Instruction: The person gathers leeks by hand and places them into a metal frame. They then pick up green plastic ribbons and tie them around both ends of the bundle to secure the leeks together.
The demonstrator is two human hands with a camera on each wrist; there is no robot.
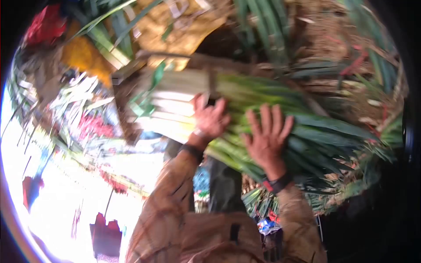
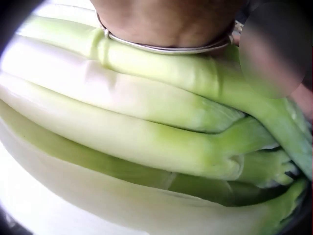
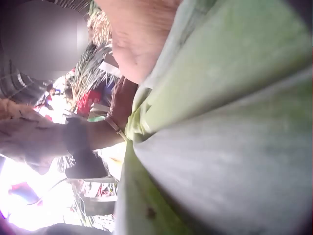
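A large bundle of leeks lies sideways, white stalks to the left and green leaves to the right. My left hand rests on the stalks near a brownish band crossing the bundle; its fingers look slightly bent. To its right, my right hand lies on the green part with fingers spread. Pale green stalks fill the left wrist view below my left hand. Broad leaves lie beside my right hand in the right wrist view, its fingers hidden.
More leeks lie beyond the bundle, beside a yellow-brown sheet. Brown debris covers ground at the upper right. Loose leaves and red items are at the left. A blue-and-white item lies near the body.
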